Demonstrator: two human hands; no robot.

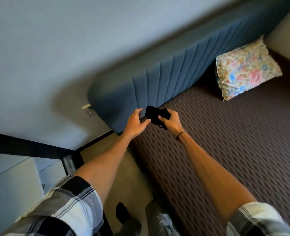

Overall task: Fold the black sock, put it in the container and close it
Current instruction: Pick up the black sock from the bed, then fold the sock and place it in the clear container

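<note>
The bunched black fabric sock is gripped by the right hand, whose fingers are curled closed around its right side. The left hand is held just to the left of the sock, its fingers spread and loosely curved, the thumb close to the fabric; contact cannot be told. A thin black band is worn on the right wrist. Below and to the right of the fingers, the brown diamond-textured bed cover is spread. Directly behind the fingers, the blue ribbed upholstered headboard is set against a pale blue-grey wall. Far to the right, a floral-patterned pillow is propped against the headboard. A container is not seen.
</note>
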